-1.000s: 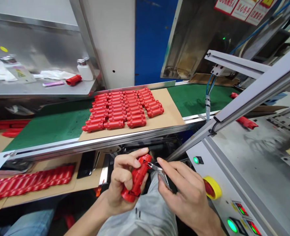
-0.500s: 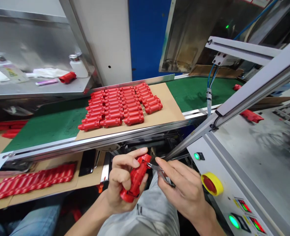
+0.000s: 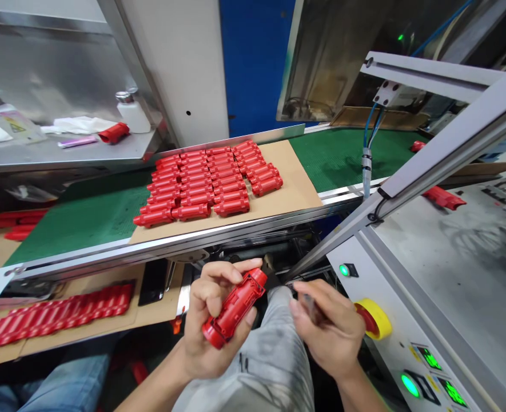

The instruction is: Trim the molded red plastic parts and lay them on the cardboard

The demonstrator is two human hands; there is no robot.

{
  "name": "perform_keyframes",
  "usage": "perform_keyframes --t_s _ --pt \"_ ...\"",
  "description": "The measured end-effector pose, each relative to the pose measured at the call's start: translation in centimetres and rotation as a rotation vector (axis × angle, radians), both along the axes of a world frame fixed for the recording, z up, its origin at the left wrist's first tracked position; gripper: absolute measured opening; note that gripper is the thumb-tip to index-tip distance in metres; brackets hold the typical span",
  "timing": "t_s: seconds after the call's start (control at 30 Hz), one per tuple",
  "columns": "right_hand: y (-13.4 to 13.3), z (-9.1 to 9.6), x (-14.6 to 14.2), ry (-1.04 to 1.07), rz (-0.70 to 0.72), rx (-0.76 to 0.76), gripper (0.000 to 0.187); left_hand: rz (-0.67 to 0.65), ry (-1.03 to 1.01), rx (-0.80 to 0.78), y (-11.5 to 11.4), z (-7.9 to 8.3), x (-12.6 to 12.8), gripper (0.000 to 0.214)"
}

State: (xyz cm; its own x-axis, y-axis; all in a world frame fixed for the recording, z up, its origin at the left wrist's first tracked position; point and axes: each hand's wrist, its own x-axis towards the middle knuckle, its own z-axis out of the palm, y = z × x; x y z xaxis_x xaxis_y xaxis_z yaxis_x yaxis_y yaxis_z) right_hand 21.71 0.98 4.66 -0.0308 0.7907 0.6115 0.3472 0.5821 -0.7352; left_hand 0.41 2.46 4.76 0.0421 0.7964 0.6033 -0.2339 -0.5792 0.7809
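My left hand (image 3: 212, 312) is wrapped round a red plastic part (image 3: 234, 306), holding it tilted above my lap. My right hand (image 3: 330, 329) is closed round a small metal cutting tool (image 3: 310, 306), now drawn a little away from the part's upper end. On the green conveyor belt (image 3: 85, 223) above my hands lies a cardboard sheet (image 3: 287, 194) with several rows of the same red parts (image 3: 210, 183).
A machine panel at the right carries a yellow-ringed red stop button (image 3: 375, 319) and green lights (image 3: 409, 384). A metal shelf (image 3: 64, 151) at the left holds a white bottle (image 3: 130, 111) and one red part. More red parts (image 3: 51, 315) lie on cardboard below the belt.
My right hand has pulled the tool back from the part's tip and curled closed. My left hand has tipped the red part flatter. The view shifted slightly.
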Motion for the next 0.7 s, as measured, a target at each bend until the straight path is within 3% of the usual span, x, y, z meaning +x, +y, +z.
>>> perform_keyframes --t_s 0.1,0.27,0.7 --pt "-0.3 1.4 0.8 -0.060 -0.035 -0.057 0.050 0.014 0.002 0.003 0.1 0.2 -0.1 0.047" --pt "0.4 3.4 1.7 -0.372 0.026 0.088 0.066 0.046 0.018 0.028 0.0 0.5 0.2 0.046" --pt "1.2 4.4 2.6 -0.591 0.127 0.146 0.063 0.068 0.098 0.081 -0.4 0.8 0.2 0.048"
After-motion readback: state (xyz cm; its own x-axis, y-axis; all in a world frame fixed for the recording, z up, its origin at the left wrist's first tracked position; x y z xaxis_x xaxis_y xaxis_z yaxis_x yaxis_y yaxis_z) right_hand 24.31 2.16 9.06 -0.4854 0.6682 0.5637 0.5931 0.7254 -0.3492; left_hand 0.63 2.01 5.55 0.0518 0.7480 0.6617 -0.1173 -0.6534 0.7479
